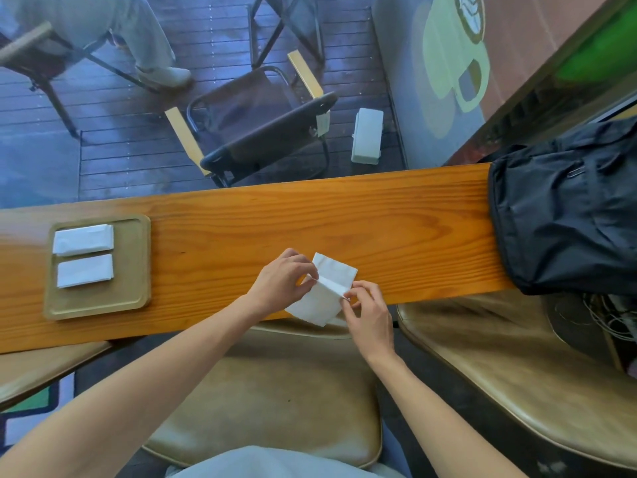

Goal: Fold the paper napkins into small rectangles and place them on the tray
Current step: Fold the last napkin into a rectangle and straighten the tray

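A white paper napkin (327,288) lies partly over the near edge of the wooden counter (379,229), bent along a crease across its middle. My left hand (282,281) pinches the crease at its left end. My right hand (368,315) pinches the crease at its right end. A brass-coloured tray (131,270) sits at the left of the counter. On it lie two folded white napkin rectangles, one at the back (83,239) and one in front (84,270).
A black backpack (565,215) fills the right end of the counter. Padded stool seats (275,401) stand below the near edge. Beyond the counter are a dark chair (262,129), a white box (367,136) on the floor, and a seated person's leg (151,46).
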